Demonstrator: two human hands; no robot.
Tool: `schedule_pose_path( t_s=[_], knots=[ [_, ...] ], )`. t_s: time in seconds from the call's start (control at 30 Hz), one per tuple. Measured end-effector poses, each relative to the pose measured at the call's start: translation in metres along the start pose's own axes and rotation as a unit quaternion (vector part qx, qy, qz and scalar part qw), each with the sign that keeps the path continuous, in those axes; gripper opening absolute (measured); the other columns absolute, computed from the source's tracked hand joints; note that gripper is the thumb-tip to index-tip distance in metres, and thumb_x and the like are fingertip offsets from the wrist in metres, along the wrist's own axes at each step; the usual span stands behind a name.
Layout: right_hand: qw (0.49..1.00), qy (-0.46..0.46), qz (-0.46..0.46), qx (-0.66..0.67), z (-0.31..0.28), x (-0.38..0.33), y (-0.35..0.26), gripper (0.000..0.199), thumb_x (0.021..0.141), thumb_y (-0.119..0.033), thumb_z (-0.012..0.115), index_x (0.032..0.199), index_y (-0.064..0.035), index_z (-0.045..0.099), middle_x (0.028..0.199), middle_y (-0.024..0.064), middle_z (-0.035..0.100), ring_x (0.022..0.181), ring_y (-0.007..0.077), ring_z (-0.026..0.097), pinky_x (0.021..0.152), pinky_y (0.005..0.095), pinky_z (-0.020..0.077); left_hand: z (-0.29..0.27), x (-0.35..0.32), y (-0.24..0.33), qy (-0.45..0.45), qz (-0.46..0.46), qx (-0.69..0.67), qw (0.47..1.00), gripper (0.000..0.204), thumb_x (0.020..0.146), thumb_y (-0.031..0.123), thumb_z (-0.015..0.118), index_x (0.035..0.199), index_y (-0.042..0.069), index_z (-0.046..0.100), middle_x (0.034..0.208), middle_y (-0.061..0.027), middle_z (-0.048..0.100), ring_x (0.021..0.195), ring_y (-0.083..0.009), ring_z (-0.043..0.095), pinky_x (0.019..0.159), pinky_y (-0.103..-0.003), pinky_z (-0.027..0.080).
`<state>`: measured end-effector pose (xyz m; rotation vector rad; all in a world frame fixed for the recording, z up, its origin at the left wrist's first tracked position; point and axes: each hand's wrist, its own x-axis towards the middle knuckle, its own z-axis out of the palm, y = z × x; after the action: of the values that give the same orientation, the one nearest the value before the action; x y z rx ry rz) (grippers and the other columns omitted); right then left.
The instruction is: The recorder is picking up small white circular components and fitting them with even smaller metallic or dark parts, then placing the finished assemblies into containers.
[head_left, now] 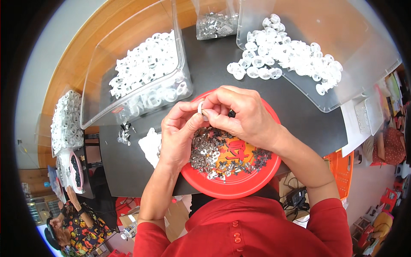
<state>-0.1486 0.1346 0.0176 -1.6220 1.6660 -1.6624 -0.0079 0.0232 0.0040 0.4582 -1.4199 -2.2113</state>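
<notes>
Pinching a small white part (pixel 200 107) between the fingers (pixel 182 109) of left hand (pixel 176 133) and right hand (pixel 248 115), above a red tray (pixel 214 191) of metal pieces (pixel 199 152) at the surface's (pixel 128 171) near edge.

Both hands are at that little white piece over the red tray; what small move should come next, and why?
Perhaps a gentle push with the right hand against the white piece: the left hand pinches it, and both meet above the loose metal bits in the red tray. Whether the right hand holds another part is hidden.
</notes>
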Motion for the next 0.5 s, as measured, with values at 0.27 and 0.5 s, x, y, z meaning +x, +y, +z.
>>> schedule_pose_path(
  t_s=[0.27,0.5],
  knots=[
    [1.0,-0.003,0.021,0.023,-0.002,-0.001,0.0,0.014,0.081,-0.008,0.065,0.087,0.0037,0.06,0.073,0.0125,0.06,0.063,0.0207,0.063,0.058,0.0307,0.0502,-0.004,0.003,0.0,-0.01,-0.022,-0.024,0.999,0.024,0.09,0.008,0.064,0.112,0.001,0.059,0.107,-0.009,0.065,0.096,-0.0143,0.063,0.087,-0.031,0.052],
    [0.999,0.027,-0.028,-0.028,0.008,-0.004,0.004,0.013,0.082,-0.009,0.065,0.088,0.0022,0.06,0.074,0.0126,0.059,0.062,0.0239,0.062,0.057,0.0335,0.0497,-0.001,0.0,-0.001,-0.005,-0.006,-0.019,1.0,0.023,0.09,0.008,0.064,0.112,0.002,0.06,0.108,-0.0085,0.065,0.097,-0.0142,0.063,0.088,-0.031,0.052]
  ],
)
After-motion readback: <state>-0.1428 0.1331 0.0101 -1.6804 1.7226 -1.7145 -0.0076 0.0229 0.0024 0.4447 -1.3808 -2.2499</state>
